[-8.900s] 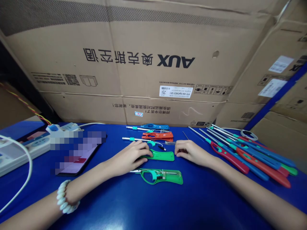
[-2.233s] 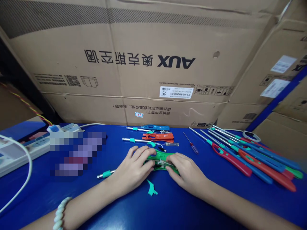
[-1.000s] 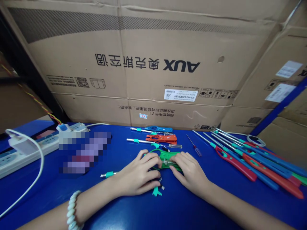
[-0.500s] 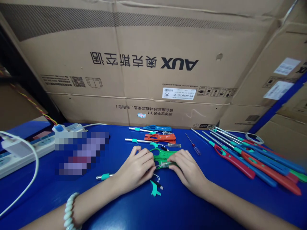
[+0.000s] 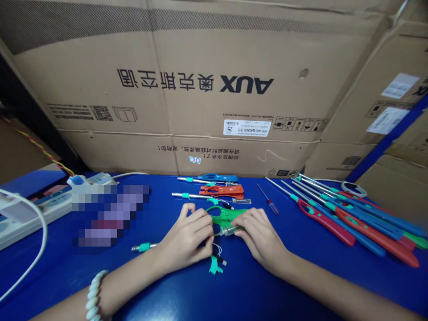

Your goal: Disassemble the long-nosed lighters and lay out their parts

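Between my hands, a green lighter casing half (image 5: 222, 218) lies on the blue table with its hollow side up. My right hand (image 5: 261, 236) is closed, its thumb and fingers pinching a clear fuel tank (image 5: 231, 230) over the casing's lower edge. My left hand (image 5: 189, 234) is closed too, at the casing's left end; a thin tube (image 5: 217, 234) runs from the tank to its fingertips, which are partly hidden. A metal lighter barrel (image 5: 135, 248) with a teal collar goes under my left wrist. Just below lie a teal trigger (image 5: 216, 265) and a black igniter (image 5: 220, 260) with white wires.
Behind my hands lie orange casing (image 5: 222, 191) and blue casing (image 5: 219, 178) sets with barrels. A small screwdriver (image 5: 272, 206) lies right of them. Several long lighters (image 5: 334, 223) are piled at right. A power strip (image 5: 55, 203) stands left; a cardboard sheet (image 5: 197, 53) walls the back.
My left fingers have shifted slightly, the thumb now lower and more apart from the tank. The tank sits a little more tilted in my right hand. The whole view has moved slightly.
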Available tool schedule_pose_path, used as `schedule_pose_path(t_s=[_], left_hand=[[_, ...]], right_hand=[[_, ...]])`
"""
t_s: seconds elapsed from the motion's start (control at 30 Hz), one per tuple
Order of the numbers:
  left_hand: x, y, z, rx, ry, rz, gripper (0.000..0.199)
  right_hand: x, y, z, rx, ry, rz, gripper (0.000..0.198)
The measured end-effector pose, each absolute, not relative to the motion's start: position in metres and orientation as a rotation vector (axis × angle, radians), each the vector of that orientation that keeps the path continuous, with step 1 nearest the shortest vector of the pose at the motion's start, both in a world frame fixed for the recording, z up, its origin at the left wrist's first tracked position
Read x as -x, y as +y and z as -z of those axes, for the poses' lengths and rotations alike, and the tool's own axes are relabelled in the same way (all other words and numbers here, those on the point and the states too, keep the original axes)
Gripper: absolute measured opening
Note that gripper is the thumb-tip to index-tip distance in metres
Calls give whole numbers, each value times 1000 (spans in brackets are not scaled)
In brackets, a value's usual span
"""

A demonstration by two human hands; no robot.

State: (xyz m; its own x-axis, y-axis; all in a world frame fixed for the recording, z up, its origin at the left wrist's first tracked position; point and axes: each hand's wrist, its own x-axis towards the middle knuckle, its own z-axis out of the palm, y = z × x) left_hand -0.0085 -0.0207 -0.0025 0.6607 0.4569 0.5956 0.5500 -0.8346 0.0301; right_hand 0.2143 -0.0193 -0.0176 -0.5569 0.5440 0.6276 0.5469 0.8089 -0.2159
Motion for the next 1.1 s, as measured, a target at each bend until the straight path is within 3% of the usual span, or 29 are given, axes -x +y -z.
schedule_pose_path(t_s=[0.33,0.7,1.1], left_hand=[[22,-20,-2,2742,-913,993,26],[6,-34,-4,3022,-1253,1013,15],[-7,-41,-5,3266,-1350,1247,28]], right_hand=[[-238,4,23,1092,-2035,0,8],[-219,-18,19,715,-2156,31,13],[-215,-24,20,608,-2212,70,15]])
